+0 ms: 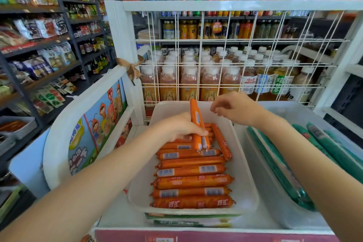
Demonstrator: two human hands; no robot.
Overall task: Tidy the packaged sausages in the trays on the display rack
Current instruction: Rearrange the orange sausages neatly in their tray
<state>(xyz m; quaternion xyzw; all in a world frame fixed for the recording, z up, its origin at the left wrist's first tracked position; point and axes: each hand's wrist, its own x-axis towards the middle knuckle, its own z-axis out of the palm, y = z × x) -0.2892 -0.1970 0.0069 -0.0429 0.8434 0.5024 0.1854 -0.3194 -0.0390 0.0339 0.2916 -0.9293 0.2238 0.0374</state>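
- Holding a small bunch of orange sausages (197, 125) upright, the left hand (181, 127) is gripping them near their lower ends, with those ends resting on the stack below; standing them this way is probably squaring the ends before they are laid flat.
- Lying crosswise in the white tray (242, 165), the stacked orange sausages (192, 180) are forming a neat column from the near edge toward the far end, so the bunch likely belongs at the far end of that column.
- One loose sausage (221, 141) is lying lengthwise along the right of the stack, out of line with the rest and seemingly waiting to be turned.
- The right hand (234, 110) is hovering just right of the upright tops, fingers loosely curled and holding nothing, apparently poised to steady or take the bunch.
- Sitting to the right, a second tray (290, 116) is holding green packaged sausages (322, 143) lying lengthwise.
- Both trays are resting on the display rack (119, 31), whose white wire grid (225, 53) is backing them at the far side.
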